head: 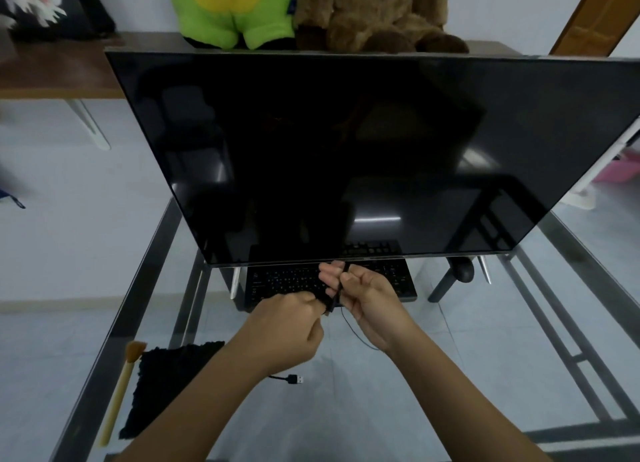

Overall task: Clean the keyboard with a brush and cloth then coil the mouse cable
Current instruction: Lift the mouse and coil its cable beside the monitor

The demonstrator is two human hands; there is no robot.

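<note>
My left hand (294, 326) and my right hand (363, 295) meet in front of the black keyboard (287, 281), which lies under the monitor's lower edge. Both hands grip the thin black mouse cable (356, 333); the right hand's fingers curl round a bundle of it, and a loop hangs below toward my right wrist. The cable's USB plug (295, 379) lies on the glass under my left forearm. The mouse itself is hidden. A brush (121, 389) with a pale handle and a black cloth (162, 375) lie at the lower left.
A large dark monitor (363, 156) fills the middle of the glass table (450, 375) with its metal frame. Plush toys (311, 11) sit behind the screen. A wooden table (52, 77) stands at the far left.
</note>
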